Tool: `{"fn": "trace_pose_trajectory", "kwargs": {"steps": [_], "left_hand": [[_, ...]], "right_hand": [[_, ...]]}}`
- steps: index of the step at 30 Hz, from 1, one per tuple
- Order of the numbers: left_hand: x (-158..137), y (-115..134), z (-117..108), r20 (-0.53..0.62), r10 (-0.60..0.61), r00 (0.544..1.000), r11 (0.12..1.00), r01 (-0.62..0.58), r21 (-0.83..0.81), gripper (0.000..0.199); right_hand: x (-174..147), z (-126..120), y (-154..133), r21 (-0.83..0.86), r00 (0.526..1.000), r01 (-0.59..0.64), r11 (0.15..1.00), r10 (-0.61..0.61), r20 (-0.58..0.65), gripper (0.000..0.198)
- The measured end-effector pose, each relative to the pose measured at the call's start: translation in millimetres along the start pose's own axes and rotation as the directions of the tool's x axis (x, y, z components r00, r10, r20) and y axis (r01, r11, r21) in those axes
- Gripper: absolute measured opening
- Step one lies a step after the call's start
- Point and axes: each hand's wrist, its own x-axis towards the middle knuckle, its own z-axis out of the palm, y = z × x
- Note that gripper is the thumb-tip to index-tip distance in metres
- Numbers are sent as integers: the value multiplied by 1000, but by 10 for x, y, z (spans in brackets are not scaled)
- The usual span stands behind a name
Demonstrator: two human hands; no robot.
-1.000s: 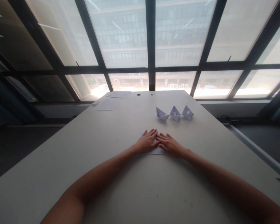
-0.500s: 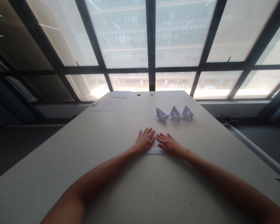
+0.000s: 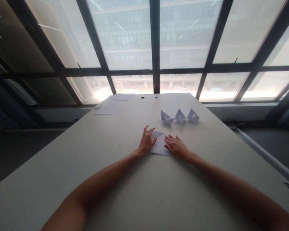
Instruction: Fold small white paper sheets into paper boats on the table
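Note:
A folded sheet of white paper (image 3: pixel 160 144) lies on the white table in front of me, with a slanting crease near its top. At its left edge is my left hand (image 3: pixel 146 141), fingers raised and spread, the thumb over the paper. I cannot make out a firm grip there. My right hand (image 3: pixel 179 149) rests flat on the right side of the sheet, fingers stretched toward the middle. Beyond the hands, three paper boats (image 3: pixel 180 117) stand in a row at the right.
Several loose sheets of paper (image 3: pixel 107 107) lie at the far left of the white table (image 3: pixel 125 192). Two small dark holes (image 3: pixel 142 97) show near its far edge. Large windows (image 3: pixel 127 35) rise behind. A small dark mark (image 3: pixel 287 185) is at the right edge.
My left hand has lifted its fingers from lying flat, uncovering more of the paper. My right hand has shifted slightly right. The paper's near left edge now slants; the boats have stayed put.

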Motion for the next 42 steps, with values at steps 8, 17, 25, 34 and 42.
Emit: {"fn": "trace_pose_trajectory", "kwargs": {"steps": [8, 17, 25, 34, 42], "left_hand": [[56, -1, -13, -200, 88, 976, 955, -140, -263, 71], [-10, 83, -5, 83, 224, 971, 943, -194, -270, 59], [-59, 77, 37, 285, 456, 843, 888, -410, -209, 54], [-63, 118, -5, 380, 519, 765, 853, -489, -181, 62], [-68, 174, -17, 312, 516, 797, 854, -450, -263, 48]], "right_hand": [[10, 23, 25, 31, 999, 10, 999, -8, -33, 43], [5, 26, 15, 31, 999, 2, 1000, -1, -33, 48], [18, 85, 41, 37, 998, -44, 998, 45, -41, 56], [13, 77, 37, 30, 998, -46, 999, 47, -42, 54], [12, 88, 48, 20, 998, -41, 999, 42, -41, 54]]}}
